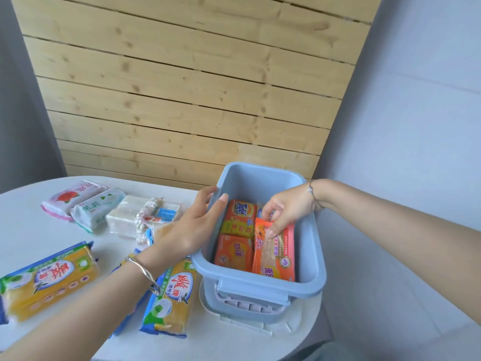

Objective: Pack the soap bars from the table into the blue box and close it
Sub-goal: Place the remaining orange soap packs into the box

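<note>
The blue box (309,284) stands open at the table's right side, with orange-wrapped soap bars inside, one marked Tide (240,217). My right hand (287,209) reaches into the box and pinches the top end of an orange and pink soap bar (276,254) that leans against the right wall. My left hand (187,227) rests on the box's left rim, thumb over the edge, fingers spread. Several wrapped soap bars lie on the table: two yellow ones (49,280) (171,295), a pink and white one (70,198), a green and white one (96,208), pale ones (127,217).
The round white table (39,235) ends close behind the box on the right. A pale lid (263,327) lies flat under the box at the front. A wooden slat panel (182,100) stands behind the table, grey walls on both sides.
</note>
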Available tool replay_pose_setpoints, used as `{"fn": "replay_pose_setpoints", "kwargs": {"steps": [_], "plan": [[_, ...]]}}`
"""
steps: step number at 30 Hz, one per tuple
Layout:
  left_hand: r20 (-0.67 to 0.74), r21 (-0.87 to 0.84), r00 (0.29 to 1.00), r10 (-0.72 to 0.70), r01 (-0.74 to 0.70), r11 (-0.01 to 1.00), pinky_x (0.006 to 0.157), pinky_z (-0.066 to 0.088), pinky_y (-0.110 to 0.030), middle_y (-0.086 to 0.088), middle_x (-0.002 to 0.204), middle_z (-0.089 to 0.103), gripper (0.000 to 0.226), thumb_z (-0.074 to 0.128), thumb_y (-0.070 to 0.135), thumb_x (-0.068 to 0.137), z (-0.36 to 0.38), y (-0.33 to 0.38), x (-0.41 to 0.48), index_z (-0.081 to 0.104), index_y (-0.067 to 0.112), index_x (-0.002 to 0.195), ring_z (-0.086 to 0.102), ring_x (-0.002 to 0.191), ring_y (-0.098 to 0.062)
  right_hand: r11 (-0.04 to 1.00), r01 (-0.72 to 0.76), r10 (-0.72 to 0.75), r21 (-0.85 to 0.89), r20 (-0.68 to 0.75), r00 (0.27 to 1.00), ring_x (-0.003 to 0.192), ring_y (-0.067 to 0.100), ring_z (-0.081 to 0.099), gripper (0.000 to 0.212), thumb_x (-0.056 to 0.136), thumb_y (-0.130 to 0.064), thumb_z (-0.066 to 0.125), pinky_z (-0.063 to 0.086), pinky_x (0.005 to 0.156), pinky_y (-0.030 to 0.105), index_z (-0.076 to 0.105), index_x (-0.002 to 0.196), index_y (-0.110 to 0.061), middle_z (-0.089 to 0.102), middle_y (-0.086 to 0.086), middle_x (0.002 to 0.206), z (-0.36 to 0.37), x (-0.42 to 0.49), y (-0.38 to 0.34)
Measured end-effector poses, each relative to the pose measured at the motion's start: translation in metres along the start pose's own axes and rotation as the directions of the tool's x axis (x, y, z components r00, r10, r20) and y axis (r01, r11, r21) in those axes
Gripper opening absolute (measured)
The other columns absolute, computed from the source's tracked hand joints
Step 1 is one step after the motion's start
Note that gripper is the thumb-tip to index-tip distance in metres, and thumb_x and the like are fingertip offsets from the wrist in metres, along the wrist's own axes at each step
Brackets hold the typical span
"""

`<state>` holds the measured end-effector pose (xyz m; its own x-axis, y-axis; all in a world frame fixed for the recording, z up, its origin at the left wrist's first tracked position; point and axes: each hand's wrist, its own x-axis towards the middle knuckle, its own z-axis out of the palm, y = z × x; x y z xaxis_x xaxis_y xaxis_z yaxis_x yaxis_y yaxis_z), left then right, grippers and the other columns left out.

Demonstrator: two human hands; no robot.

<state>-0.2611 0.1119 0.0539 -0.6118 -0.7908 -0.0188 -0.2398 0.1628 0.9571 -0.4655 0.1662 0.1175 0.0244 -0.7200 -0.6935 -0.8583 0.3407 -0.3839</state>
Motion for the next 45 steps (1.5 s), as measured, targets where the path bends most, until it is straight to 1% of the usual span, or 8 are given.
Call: {"fn": "replay_pose_setpoints", "kwargs": {"steps": [5,14,19,22,28,34,38,45], "plan": [[0.013,0.017,1.0,-0.005,0.005,1.0,0.057,0.04,-0.001,0.019,0.108,0.051,0.048,0.037,0.052,0.092,0.001,0.002,-0.001,0.032,0.034,0.136,0.046,0.081,0.018,1.0,-0.017,0.017,-0.023,0.0,1.0,0.078,0.013,0.061,0.012,0.086,-0.021,0.066,0.048,0.083,0.029,0.057,0.092,-0.019,0.068,-0.008,0.076,-0.005,0.001,0.002],[0.023,0.019,1.0,-0.009,0.009,1.0,0.061,0.039,-0.007,0.009,0.124,0.049,0.048,0.036,0.054,0.091,0.0,-0.001,0.0,0.031,0.037,0.135,0.049,0.086,0.014,0.892,-0.105,0.086,-0.44,-0.063,0.994,0.075,0.017,0.043,0.029,0.086,-0.034,0.063,0.034,0.065,0.028,0.057,0.087,-0.005,0.056,0.021,0.081,0.031,0.028,-0.001],[0.019,0.019,1.0,-0.002,0.002,1.0,0.063,0.038,-0.009,0.01,0.123,0.049,0.048,0.035,0.054,0.091,0.001,-0.001,0.003,0.03,0.036,0.136,0.05,0.086,0.011,0.941,-0.074,-0.012,-0.329,-0.252,0.968,0.079,0.013,0.057,0.02,0.085,-0.026,0.064,0.049,0.08,0.027,0.07,0.098,-0.012,0.071,0.007,0.099,0.024,0.012,-0.003],[0.012,0.009,1.0,0.004,-0.004,1.0,0.055,0.042,-0.006,0.009,0.12,0.049,0.048,0.035,0.053,0.092,0.002,-0.001,0.002,0.03,0.036,0.136,0.049,0.084,0.011,0.987,-0.082,0.076,-0.135,-0.05,0.996,0.103,0.022,0.065,0.031,0.095,-0.011,0.043,0.05,0.091,0.029,0.064,0.117,-0.004,0.066,0.014,0.121,0.028,0.011,-0.009],[0.011,-0.047,1.0,0.012,-0.011,0.999,0.066,0.038,-0.009,0.014,0.125,0.049,0.045,0.035,0.051,0.093,0.001,-0.004,0.003,0.034,0.034,0.135,0.049,0.09,0.015,0.766,-0.224,0.311,-0.603,0.042,0.95,0.084,0.017,0.048,0.033,0.094,-0.02,0.034,0.041,0.071,0.028,0.054,0.119,-0.015,0.056,0.0,0.105,0.036,0.015,-0.021],[-0.092,-0.031,0.987,0.129,-0.133,0.991,0.084,0.049,-0.024,0.003,0.125,0.056,0.033,0.038,0.043,0.094,-0.038,-0.004,0.01,0.049,0.026,0.121,0.06,0.101,-0.004,0.999,-0.037,0.035,-0.026,-0.086,0.996,0.102,0.022,0.064,0.03,0.096,-0.009,0.042,0.051,0.091,0.031,0.059,0.12,-0.004,0.064,0.015,0.123,0.007,0.009,-0.031],[-0.195,0.125,0.97,0.148,-0.126,0.984,0.092,0.047,-0.041,-0.007,0.116,0.063,0.027,0.039,0.036,0.096,-0.088,-0.016,0.03,0.054,0.022,0.114,0.059,0.104,-0.021,0.98,0.186,-0.163,0.075,-0.239,0.957,0.094,0.018,0.065,0.024,0.096,-0.014,0.046,0.053,0.08,0.021,0.06,0.115,-0.006,0.068,0.01,0.11,-0.026,0.007,-0.06],[-0.12,0.401,0.989,0.082,-0.027,0.916,0.083,0.036,-0.025,0.008,0.107,0.06,0.031,0.045,0.04,0.093,-0.121,-0.066,0.058,0.06,0.021,0.112,0.054,0.104,-0.012,0.963,0.263,-0.219,0.068,-0.38,0.899,0.099,0.016,0.063,0.028,0.095,-0.021,0.051,0.047,0.094,0.027,0.061,0.117,-0.007,0.068,0.01,0.116,-0.044,0.065,-0.113]]}}
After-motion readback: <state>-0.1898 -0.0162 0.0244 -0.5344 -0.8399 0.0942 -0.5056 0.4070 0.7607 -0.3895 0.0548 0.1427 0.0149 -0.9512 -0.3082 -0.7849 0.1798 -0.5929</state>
